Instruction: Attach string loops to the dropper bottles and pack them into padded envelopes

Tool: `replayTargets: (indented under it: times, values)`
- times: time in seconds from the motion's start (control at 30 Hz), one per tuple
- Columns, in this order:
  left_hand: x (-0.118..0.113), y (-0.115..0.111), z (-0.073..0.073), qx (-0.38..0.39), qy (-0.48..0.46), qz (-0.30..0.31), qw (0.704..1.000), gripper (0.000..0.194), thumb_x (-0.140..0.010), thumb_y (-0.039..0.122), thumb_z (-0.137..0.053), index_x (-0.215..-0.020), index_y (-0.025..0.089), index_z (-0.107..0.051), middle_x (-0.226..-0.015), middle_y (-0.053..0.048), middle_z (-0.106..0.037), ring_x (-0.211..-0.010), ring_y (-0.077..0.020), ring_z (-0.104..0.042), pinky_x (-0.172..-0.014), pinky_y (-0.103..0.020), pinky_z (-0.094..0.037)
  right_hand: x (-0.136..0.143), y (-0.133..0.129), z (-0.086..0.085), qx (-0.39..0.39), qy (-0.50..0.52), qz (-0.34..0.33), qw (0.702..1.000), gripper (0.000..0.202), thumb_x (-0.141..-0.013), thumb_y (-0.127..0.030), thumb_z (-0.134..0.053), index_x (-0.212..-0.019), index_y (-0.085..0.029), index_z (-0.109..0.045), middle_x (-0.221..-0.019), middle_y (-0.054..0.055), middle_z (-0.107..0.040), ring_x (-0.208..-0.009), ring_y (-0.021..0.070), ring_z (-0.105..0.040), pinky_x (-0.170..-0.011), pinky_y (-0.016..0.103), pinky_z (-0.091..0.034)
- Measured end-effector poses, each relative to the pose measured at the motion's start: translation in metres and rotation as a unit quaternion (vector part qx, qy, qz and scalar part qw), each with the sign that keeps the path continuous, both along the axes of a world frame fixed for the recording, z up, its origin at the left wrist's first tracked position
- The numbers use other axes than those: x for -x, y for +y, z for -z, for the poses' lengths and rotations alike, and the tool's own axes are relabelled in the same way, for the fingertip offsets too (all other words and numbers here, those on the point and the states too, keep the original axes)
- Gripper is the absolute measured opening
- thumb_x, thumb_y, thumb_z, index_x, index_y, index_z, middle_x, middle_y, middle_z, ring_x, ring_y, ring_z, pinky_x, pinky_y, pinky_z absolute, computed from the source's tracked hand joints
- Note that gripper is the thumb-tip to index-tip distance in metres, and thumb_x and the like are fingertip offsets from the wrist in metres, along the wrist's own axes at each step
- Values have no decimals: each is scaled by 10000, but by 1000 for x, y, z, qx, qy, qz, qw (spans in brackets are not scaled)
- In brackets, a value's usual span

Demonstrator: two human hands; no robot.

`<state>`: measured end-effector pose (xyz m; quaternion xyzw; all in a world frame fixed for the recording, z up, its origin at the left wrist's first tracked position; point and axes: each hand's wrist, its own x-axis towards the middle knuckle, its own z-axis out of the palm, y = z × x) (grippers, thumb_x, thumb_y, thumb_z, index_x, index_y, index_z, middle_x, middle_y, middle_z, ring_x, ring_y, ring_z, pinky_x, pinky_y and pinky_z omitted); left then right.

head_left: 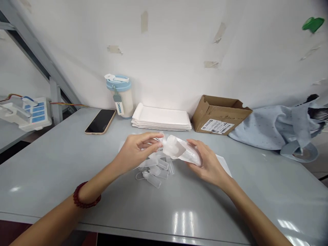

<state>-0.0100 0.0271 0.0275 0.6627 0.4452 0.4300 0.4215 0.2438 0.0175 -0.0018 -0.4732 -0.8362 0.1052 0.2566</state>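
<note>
The left hand [139,148] is pinching a small pale piece [160,139] between thumb and fingertips, and the right hand [208,162] is gripping a white pouch [189,150] along its far end, fingers wrapping round it. The two hands are working close together, with the pouch lying tilted between them and its gaping mouth facing the left fingertips. Something translucent is showing at that mouth; whether it is sitting wholly inside, or joining onto the pinched piece, I cannot tell.

Below the hands, and partly hiding behind the left one, a loose heap of small translucent bottles [153,180] is lying on the grey table [110,212]. The nearest is lying on its side with a cap on its neck and a thin loop trailing to the left. As far as I can judge, work on this one pouch is midway: its mouth is gaping rather than sealed, and the handling there is unfinished. Several bottles are lying outside it, so a good part seems to be remaining.

Beyond both hands, a stack of flat white envelopes [164,118] is resting against the wall, apparently unused. Beside the right wrist, a flat white sheet [224,164] is showing from behind, and beyond that hand a cardboard box [215,116] is standing with its top uncovered.
</note>
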Motion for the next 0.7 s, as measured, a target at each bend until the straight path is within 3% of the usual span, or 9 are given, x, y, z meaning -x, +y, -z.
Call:
replayTargets:
  times: [0.13,0.27,0.4,0.53,0.7]
  values:
    - [7,-3,-7,-56,37,-64,996,229,-810,305,-613,-978,172,-693,-804,-43,-723,-726,-170,-677,-644,-245,-560,1,0,1,-9,17,5,1000,536,-714,-212,-549,-1228,-218,-397,-1191,87,-554,-1034,267,-538,-875,419,-426]
    - [11,-1,-11,-67,61,-43,995,184,-821,304,-595,-900,176,-700,-866,-43,-722,-787,-166,-666,-686,-235,-536,0,1,0,-10,51,26,998,497,-716,-229,-565,-1195,-209,-432,-1134,83,-583,-997,263,-556,-853,421,-437]
    - [18,4,-13,-122,150,-120,974,221,-806,371,-592,-886,186,-681,-873,-39,-694,-741,-164,-613,-645,-254,-490,-6,5,-6,-32,101,81,991,455,-727,-276,-584,-1162,-198,-474,-1098,90,-595,-971,269,-569,-838,423,-446]
    - [28,12,-9,-73,307,-120,941,393,-777,498,-577,-1046,213,-614,-895,-35,-655,-680,-173,-583,-562,-256,-433,-12,7,-10,-61,154,131,977,442,-763,-303,-578,-1177,-205,-459,-1101,93,-575,-967,262,-561,-803,396,-460]
    - [27,14,1,-4,362,-69,930,393,-789,532,-516,-989,199,-581,-851,-43,-655,-658,-195,-595,-528,-255,-411,-9,7,-11,-67,105,85,989,455,-737,-278,-588,-1167,-215,-450,-1087,96,-575,-971,276,-551,-826,417,-442]
